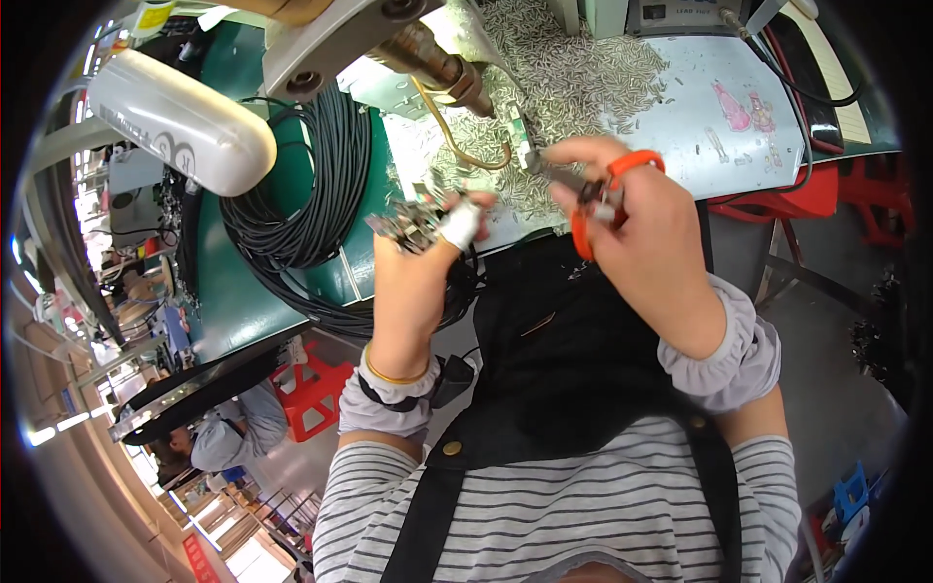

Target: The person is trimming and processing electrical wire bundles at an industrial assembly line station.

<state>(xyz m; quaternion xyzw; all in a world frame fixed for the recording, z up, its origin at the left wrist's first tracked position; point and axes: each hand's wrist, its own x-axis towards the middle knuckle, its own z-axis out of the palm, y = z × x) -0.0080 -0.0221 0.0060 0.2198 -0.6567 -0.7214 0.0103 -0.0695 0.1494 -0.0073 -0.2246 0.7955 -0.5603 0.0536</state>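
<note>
My left hand (413,277), a white wrap (461,225) on one finger, is closed around a bunch of small circuit-board pieces with metal parts (413,222). In my right hand (656,233) is a pair of pliers (637,160) with orange-red handles. The dark jaws point left and meet the lower end of a small green-and-white circuit board (518,126); whether they grip it I cannot tell. Just above and left of that board is the metal nozzle (474,97) of a bench machine, with a bent copper-coloured tube (447,126) beside it.
Many small silvery pins (583,83) cover the white work surface (680,155). Coiled black cable (311,185) lies on the green table at the left, below a white cylinder (185,121). Red stools (787,194) stand at the right; another person (238,432) sits at lower left.
</note>
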